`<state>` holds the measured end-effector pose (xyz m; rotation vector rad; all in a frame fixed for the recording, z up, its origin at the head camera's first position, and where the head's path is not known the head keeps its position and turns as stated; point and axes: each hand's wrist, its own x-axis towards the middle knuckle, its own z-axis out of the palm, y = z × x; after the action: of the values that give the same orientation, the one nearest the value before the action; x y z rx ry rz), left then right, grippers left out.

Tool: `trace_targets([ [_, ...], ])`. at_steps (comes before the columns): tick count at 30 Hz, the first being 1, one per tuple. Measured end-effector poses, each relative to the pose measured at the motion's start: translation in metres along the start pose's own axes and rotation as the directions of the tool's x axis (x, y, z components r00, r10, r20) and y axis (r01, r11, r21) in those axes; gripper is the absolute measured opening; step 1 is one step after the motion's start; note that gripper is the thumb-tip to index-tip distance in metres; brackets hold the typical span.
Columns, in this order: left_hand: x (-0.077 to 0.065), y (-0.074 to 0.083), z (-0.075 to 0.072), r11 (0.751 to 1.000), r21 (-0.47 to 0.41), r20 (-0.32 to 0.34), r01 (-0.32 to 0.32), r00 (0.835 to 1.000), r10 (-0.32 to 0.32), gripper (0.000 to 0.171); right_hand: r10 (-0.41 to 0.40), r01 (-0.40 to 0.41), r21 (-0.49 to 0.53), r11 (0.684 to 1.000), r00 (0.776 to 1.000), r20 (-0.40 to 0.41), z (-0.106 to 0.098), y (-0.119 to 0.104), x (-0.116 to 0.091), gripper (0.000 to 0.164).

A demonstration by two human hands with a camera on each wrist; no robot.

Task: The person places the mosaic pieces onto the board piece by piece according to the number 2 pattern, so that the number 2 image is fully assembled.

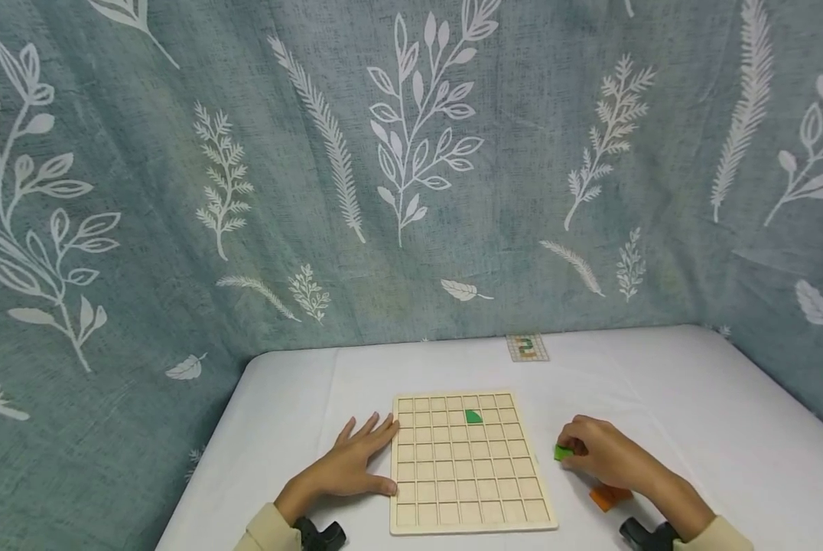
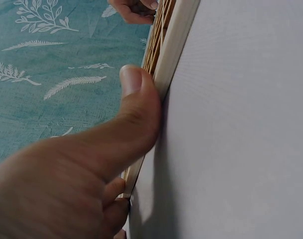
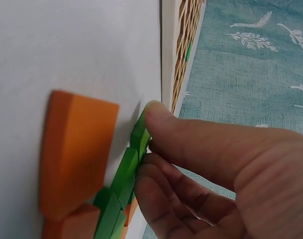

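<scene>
A square wooden grid board (image 1: 463, 490) lies on the white table, with one green tile with a rounded edge (image 1: 473, 416) in a cell of its second row from the far side. Fingers spread, my left hand (image 1: 349, 463) rests against the board's left edge; its thumb (image 2: 141, 104) lies along the side. Right of the board, my right hand (image 1: 600, 451) pinches a bright green tile (image 3: 140, 128) between thumb and curled fingers. Further green tiles (image 3: 124, 172) stand close behind it in the right wrist view. Orange tiles (image 1: 607, 497) lie under the right wrist, one thick orange tile (image 3: 81, 149) nearest that camera.
A small pattern card (image 1: 527, 348) with a green and orange figure lies at the table's far edge. Behind the white tabletop (image 1: 301, 390) hangs a blue-green leaf-print curtain (image 1: 411, 283). Dark wrist cameras sit at both sleeves.
</scene>
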<state>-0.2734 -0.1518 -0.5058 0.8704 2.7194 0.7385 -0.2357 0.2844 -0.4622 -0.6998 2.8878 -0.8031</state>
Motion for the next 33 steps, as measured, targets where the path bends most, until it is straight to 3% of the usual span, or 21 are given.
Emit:
trace_targets([
  [6,0.0010,0.0003,-0.0019,1.000,0.002,-0.003,-0.014,1.000,0.014,0.111,0.063,-0.063,-0.015,0.998,0.998,-0.004,0.0012,-0.0015,0.0019,0.019],
  [21,-0.0023,0.0029,-0.0036,1.000,0.001,-0.001,-0.007,1.000,0.007,0.110,0.092,-0.092,-0.020,0.996,0.996,0.018,0.0020,-0.0030,0.0040,0.021],
  [33,-0.0024,0.0008,-0.0041,1.000,0.017,0.004,-0.012,1.000,0.012,0.110,0.059,-0.059,-0.039,0.997,0.998,0.007,0.0050,-0.0038,0.0037,0.018],
])
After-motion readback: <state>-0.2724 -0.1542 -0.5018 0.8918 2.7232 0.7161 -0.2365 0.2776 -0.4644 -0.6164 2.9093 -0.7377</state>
